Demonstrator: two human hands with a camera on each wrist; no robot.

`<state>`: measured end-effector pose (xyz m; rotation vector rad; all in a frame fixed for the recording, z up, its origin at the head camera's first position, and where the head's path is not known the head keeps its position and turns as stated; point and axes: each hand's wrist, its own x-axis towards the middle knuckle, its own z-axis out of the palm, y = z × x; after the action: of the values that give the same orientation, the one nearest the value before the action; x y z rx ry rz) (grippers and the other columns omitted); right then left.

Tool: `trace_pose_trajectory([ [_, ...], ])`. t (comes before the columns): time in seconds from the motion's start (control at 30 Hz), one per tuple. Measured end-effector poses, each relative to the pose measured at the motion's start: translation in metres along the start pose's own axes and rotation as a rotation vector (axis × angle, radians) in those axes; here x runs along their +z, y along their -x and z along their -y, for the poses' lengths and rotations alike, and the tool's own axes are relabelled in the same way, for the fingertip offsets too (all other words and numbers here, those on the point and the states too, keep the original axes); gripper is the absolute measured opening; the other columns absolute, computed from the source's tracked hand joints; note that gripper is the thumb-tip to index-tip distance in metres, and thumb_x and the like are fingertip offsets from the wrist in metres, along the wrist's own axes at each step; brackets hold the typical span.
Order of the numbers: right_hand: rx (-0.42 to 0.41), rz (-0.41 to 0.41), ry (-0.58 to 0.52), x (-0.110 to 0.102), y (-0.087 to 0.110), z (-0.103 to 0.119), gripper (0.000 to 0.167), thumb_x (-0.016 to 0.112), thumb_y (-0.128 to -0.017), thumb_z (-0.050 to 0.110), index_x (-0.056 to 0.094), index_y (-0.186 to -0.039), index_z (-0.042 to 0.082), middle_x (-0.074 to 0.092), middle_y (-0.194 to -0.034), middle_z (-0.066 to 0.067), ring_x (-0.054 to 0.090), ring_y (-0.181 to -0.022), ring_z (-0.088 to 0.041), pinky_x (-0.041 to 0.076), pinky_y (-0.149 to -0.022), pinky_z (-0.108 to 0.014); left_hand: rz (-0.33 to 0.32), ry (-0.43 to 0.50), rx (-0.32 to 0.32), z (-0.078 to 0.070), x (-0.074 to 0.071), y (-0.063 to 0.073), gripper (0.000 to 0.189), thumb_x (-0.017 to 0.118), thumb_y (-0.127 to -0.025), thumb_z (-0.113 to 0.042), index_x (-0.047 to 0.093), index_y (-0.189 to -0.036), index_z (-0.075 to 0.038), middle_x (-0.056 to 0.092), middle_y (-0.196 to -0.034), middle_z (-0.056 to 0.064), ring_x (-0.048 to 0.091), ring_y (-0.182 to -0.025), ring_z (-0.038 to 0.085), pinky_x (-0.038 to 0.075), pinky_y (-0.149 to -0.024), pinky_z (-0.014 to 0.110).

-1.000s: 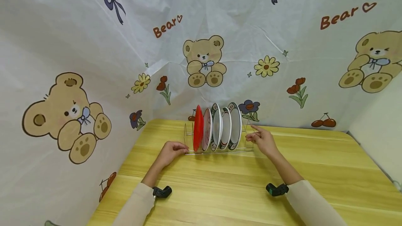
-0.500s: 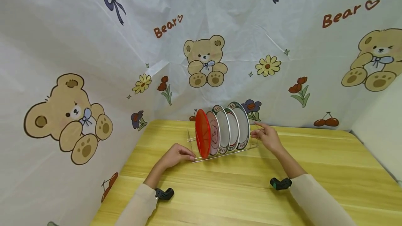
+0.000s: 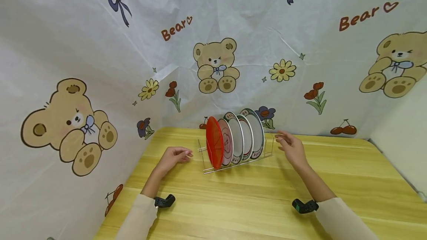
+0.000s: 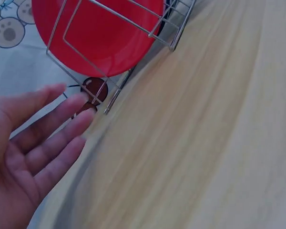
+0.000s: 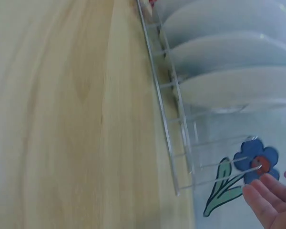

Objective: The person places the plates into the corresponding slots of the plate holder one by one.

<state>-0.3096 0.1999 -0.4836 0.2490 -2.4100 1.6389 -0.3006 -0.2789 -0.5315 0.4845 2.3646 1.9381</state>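
A wire dish rack (image 3: 227, 166) stands at an angle on the wooden table, its left end nearer to me. Upright in it lean a red plate (image 3: 214, 143), a pinkish plate (image 3: 227, 142) and three white plates with patterned rims (image 3: 257, 136). My left hand (image 3: 173, 157) hovers left of the rack, touching nothing, its fingers loosely extended. In the left wrist view, a gap shows between those fingers (image 4: 62, 119) and the rack's end wires. Right of the rack is my right hand (image 3: 294, 151), apart from it, fingers slightly bent and holding nothing.
The wooden table (image 3: 233, 203) extends in front of the rack and to both sides. Behind it hangs a white cloth (image 3: 253, 29) printed with bears and flowers, which also covers the left side. A pale wall (image 3: 400, 132) borders the right.
The rack with its plates has turned, its left end coming toward me. Both hands held its ends earlier; now they have let go and moved outward from it.
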Motion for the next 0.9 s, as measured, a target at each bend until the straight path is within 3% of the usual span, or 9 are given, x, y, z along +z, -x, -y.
trace_pose_trajectory([
  [0.1,-0.01,-0.02,-0.047,0.001,0.014,0.015,0.048,0.047,-0.11,0.028,0.044,-0.152,0.004,0.057,-0.14,-0.024,0.056,-0.124,-0.037,0.057,-0.086,-0.021,-0.147,0.034,-0.018,-0.002,0.001,0.001,0.033,0.061,-0.103,-0.018,0.067,-0.125,0.007,0.072,-0.114,0.021,0.072,-0.102,0.034,0.059,-0.089,0.045],
  [0.2,-0.015,0.011,-0.093,0.005,0.026,0.029,0.052,0.046,-0.11,0.029,0.037,-0.156,0.005,0.051,-0.146,-0.024,0.052,-0.13,-0.038,0.055,-0.088,-0.018,-0.208,0.092,-0.026,-0.001,0.008,-0.001,0.04,0.057,-0.106,-0.023,0.058,-0.139,0.0,0.062,-0.134,0.022,0.063,-0.121,0.035,0.052,-0.1,0.05],
  [0.33,-0.024,0.074,-0.134,0.012,0.037,0.043,0.058,0.048,-0.109,0.029,0.028,-0.16,0.008,0.043,-0.153,-0.024,0.046,-0.137,-0.04,0.052,-0.092,-0.017,-0.136,0.187,-0.024,0.0,0.02,-0.005,0.051,0.042,-0.111,-0.031,0.038,-0.155,-0.005,0.04,-0.155,0.024,0.041,-0.143,0.04,0.035,-0.115,0.056],
  [0.47,-0.041,0.115,-0.137,0.021,0.042,0.049,0.06,0.049,-0.109,0.03,0.026,-0.161,0.011,0.041,-0.155,-0.025,0.045,-0.139,-0.039,0.051,-0.094,-0.017,0.006,0.23,-0.025,0.0,0.034,-0.008,0.057,0.031,-0.113,-0.038,0.024,-0.161,-0.008,0.026,-0.163,0.024,0.026,-0.15,0.041,0.023,-0.121,0.057],
  [0.57,-0.052,0.132,-0.137,0.029,0.043,0.051,0.06,0.051,-0.108,0.027,0.027,-0.161,0.012,0.042,-0.154,-0.026,0.047,-0.137,-0.04,0.051,-0.094,-0.02,0.063,0.228,-0.016,-0.001,0.043,-0.01,0.059,0.029,-0.113,-0.039,0.02,-0.162,-0.009,0.023,-0.164,0.023,0.022,-0.152,0.039,0.019,-0.122,0.056],
  [0.9,-0.044,0.102,-0.038,0.04,0.035,0.048,0.059,0.057,-0.105,0.013,0.032,-0.158,0.004,0.047,-0.147,-0.031,0.053,-0.13,-0.046,0.051,-0.101,-0.047,0.042,0.154,0.0,-0.003,0.041,-0.011,0.056,0.027,-0.113,-0.036,0.028,-0.159,-0.004,0.039,-0.156,0.024,0.033,-0.147,0.04,0.026,-0.119,0.06],
])
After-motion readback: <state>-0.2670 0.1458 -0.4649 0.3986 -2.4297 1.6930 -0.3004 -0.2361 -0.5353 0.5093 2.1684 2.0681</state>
